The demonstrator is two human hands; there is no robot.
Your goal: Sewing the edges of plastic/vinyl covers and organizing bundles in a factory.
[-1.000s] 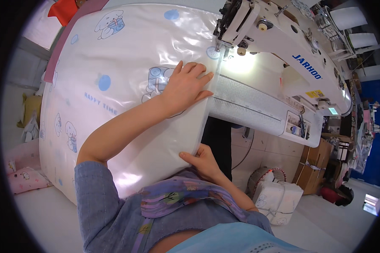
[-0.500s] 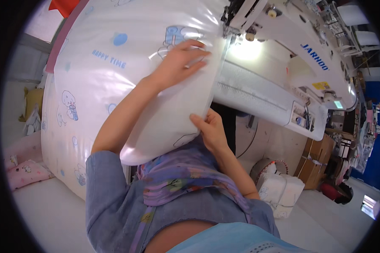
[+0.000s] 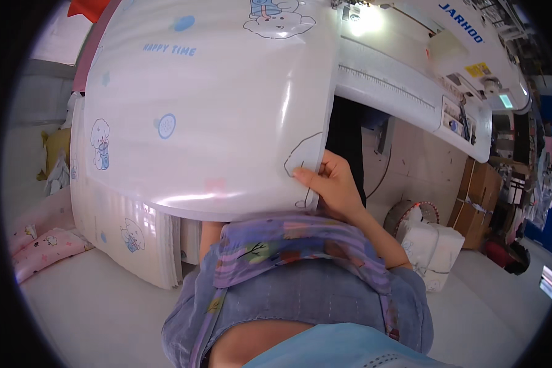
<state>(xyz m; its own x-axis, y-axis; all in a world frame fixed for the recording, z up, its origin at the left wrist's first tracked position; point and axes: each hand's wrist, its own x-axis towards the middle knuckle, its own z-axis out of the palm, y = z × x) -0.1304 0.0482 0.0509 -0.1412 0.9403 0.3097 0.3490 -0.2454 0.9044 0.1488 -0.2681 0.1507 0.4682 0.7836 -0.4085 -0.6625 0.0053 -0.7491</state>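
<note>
A large, glossy white plastic sheet (image 3: 221, 122) printed with cartoon puppies and blue shapes spreads in front of me, its near edge by my apron. My right hand (image 3: 334, 187) pinches the sheet's right edge near the front corner, thumb on top and fingers closed beneath. My left forearm (image 3: 211, 238) goes under the sheet's near edge; the left hand itself is hidden below it. Along its right side, the sheet lies against the bed of a white sewing machine (image 3: 386, 86), whose lamp glows at the top.
A thick stack of similar printed sheets (image 3: 129, 230) hangs down at the left front. Pink printed packs (image 3: 52, 251) lie at far left. To the right are a tied white bundle (image 3: 432, 248), a round basket (image 3: 426, 210) and a cardboard box (image 3: 475, 202).
My left hand has left the sheet's top and gone beneath it. The folded-over near part now lies flatter. My right hand still pinches the right edge. The view has shifted.
</note>
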